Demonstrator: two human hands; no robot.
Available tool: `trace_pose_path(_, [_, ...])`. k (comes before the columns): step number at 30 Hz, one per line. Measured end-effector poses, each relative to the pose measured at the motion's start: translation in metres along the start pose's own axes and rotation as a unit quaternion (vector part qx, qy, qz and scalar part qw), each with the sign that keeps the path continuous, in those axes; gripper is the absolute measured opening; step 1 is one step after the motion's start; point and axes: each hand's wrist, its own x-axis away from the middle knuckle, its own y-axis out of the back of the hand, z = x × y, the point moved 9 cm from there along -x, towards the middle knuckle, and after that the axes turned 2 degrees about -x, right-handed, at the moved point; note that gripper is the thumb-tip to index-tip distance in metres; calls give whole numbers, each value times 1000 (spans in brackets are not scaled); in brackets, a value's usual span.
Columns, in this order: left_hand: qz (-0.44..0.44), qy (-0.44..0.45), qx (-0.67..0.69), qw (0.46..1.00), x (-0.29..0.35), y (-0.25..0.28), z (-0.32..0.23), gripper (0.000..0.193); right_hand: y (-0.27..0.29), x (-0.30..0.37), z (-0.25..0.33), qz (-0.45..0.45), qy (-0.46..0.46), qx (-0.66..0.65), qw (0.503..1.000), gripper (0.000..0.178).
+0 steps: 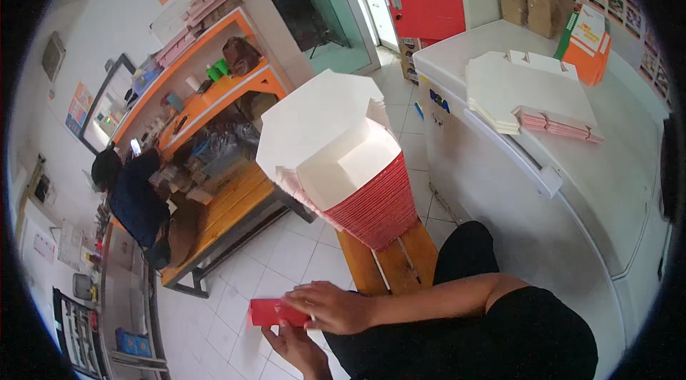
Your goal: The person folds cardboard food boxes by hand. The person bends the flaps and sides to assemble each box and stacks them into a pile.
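Observation:
A small red carton (266, 312), apparently of folded card, is between my two hands above the tiled floor. My left hand (299, 350) comes up from the lower edge and pinches it from below, fingers closed. Across its right end lie the bent fingers of my right hand (323, 306), gripping it from above. Its far side and inside are hidden. Beyond my hands, a tall stack of nested red cartons (375, 198) with white insides stands on a slatted wooden bench (366, 269). The white lid flap (307, 119) of the top one is raised.
To the right is a white chest freezer (493, 158) carrying flat carton blanks (525, 91) and an orange-green box (589, 48). A person in dark clothes (139, 198) sits by an orange shelf unit (271, 80) and a wooden table (229, 226) at left.

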Motion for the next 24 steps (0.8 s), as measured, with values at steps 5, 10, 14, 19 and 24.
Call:
trace_pose_path(5, [212,143,-235,938,-13,61,59,21,6,14,-56,94,-76,-48,991,41])
trace_pose_path(10, [259,113,-286,916,17,21,31,47,-34,43,-66,302,-215,-110,922,38])
trace_pose_path(14, [222,61,-221,948,20,20,40,57,-18,33,-66,263,-226,-50,937,36])
trace_pose_path(19, [231,-14,-271,935,30,-2,3,66,-8,21,-34,253,-120,-82,957,30])
trace_pose_path(24, [178,-288,-483,808,40,-22,-54,47,15,-9,55,324,-114,116,932,45])
